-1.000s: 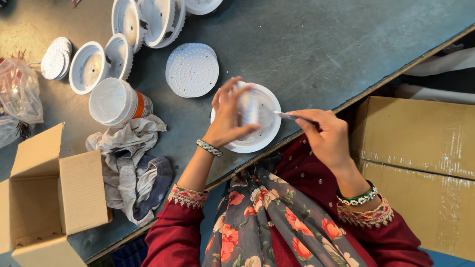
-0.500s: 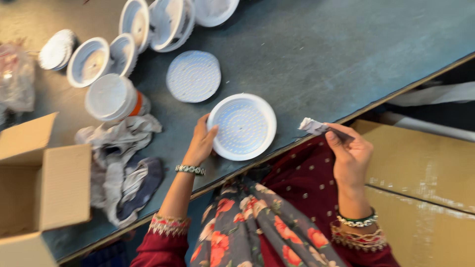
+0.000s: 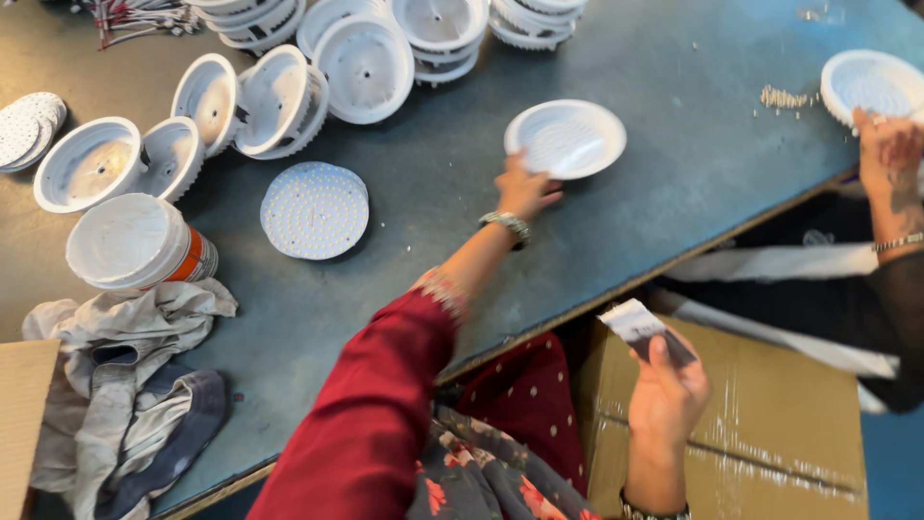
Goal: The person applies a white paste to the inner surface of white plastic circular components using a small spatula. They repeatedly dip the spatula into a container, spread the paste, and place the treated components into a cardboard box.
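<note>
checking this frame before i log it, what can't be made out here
Head view:
- Small card in the right hand: motion-blurred, fingers cover part.
- White disc at the left hand: underside hidden.
- Co-worker's hand: cut by right edge.
- Cardboard box: cut by left edge.

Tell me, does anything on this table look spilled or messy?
Yes. Small pale bits lie scattered loose on the table beside another person's white dish, and crumpled rags sit heaped at the near edge.

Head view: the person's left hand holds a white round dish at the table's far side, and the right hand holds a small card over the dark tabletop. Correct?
Not quite. In the head view the right hand holds the small card off the table, over a cardboard box. The left hand does hold the white round dish.
</note>
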